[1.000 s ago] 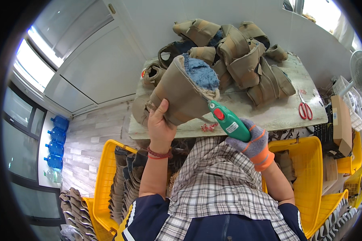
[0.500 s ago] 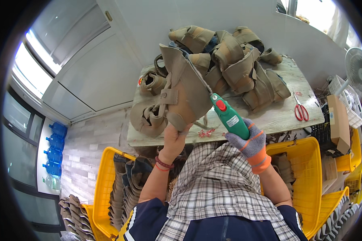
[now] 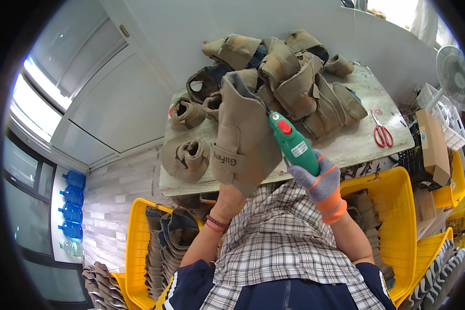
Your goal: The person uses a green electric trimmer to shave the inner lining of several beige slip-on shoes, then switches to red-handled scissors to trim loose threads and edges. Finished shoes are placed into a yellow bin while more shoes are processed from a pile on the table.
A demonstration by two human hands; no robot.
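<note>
My bare left hand (image 3: 231,200) grips a tan boot upper (image 3: 248,129) from below, with its fingers mostly hidden behind the fabric. The upper stands raised above the table's front edge, its strap side turned toward me. In my right hand (image 3: 323,188), which wears a grey and orange glove, is a green handheld power tool (image 3: 297,147) with a red button. Its narrow tip meets the upper's right-hand top edge; the exact contact is too small to make out. More tan boot uppers (image 3: 294,80) lie heaped behind it, and one small upper (image 3: 191,157) sits at the left.
Red-handled scissors (image 3: 383,135) rest on the pale wooden table (image 3: 359,144) at the right. Yellow crates (image 3: 398,222) holding uppers flank my lap. A white fan (image 3: 457,77), a white basket (image 3: 447,119) and a cardboard box (image 3: 433,147) stand farther right. Blue water bottles (image 3: 72,206) line the left wall.
My left hand has turned the upper, bringing its strap around to face me and lowering its top edge. The tool's tip remains at the edge. The whole view has shifted slightly.
</note>
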